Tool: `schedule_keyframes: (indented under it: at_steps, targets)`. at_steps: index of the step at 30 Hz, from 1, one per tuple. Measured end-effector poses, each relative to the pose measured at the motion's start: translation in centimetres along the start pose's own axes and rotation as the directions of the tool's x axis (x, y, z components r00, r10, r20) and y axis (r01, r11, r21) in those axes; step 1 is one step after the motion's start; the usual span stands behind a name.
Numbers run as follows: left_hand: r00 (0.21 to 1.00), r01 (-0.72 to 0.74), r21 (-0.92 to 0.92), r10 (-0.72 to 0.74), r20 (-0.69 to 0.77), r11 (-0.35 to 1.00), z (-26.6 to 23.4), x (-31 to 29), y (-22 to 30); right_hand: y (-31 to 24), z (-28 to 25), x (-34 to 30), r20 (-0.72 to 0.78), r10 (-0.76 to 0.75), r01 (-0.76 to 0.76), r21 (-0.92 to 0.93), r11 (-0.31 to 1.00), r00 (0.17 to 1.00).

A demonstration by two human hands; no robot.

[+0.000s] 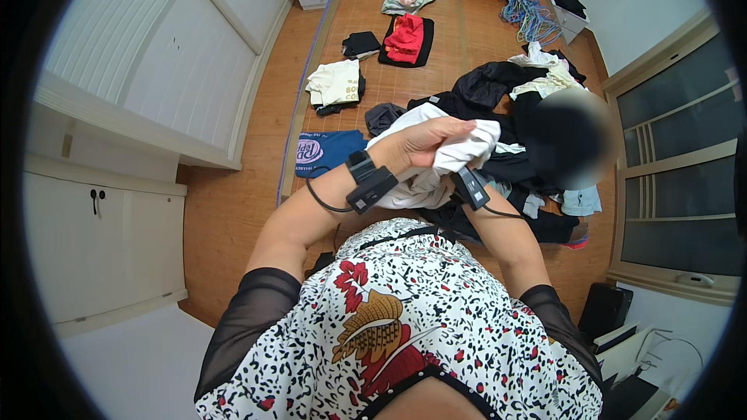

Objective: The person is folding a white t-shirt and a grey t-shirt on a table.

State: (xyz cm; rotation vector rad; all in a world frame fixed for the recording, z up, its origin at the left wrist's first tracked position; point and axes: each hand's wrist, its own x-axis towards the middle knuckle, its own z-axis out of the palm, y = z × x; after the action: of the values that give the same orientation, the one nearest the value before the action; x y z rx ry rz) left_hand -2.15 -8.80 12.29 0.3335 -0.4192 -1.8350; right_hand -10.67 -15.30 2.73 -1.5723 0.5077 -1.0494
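My left hand (433, 140) is closed on a bunched white garment (469, 149), with the fingers folded over its upper part. More of this white cloth hangs below and to the left of the hand, over my lap. My right hand (449, 185) is at the garment's lower right side, mostly covered by the cloth and the wrist device, so its fingers do not show. A black strapped device (372, 189) sits on my left wrist, and a similar black device (471, 188) on my right.
A heap of dark clothes (486, 85) lies ahead and right, partly covered by a blurred dark round shape (568, 140). Folded clothes include a blue shirt (331, 152), a cream shirt (334, 82) and a red garment (405, 37). White cabinets (109, 241) line the left.
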Motion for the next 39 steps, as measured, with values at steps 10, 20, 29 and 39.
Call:
schedule_keyframes:
  at_steps: [10,20,29,39]
  targets:
    - [0.921,0.293,0.956,0.258,-0.291,0.03,-2.6,-6.6,5.5,-4.4,-0.1,3.6,0.524,0.752,-0.884,0.436,0.167,0.4]
    - [0.79,0.402,0.862,0.359,-0.498,0.31,-7.8,-8.9,4.8,-8.2,-5.8,6.9,0.713,0.451,-0.844,0.462,0.273,0.536]
    - [0.929,-0.367,-0.113,0.358,-0.09,0.923,-4.2,-4.3,3.2,-6.2,-4.3,6.0,0.567,0.435,-0.7,0.667,0.255,0.699]
    - [0.91,-0.084,0.193,0.155,-0.386,0.978,0.6,-0.8,0.4,-5.2,-2.4,0.6,0.493,0.685,-0.84,0.232,0.491,0.536]
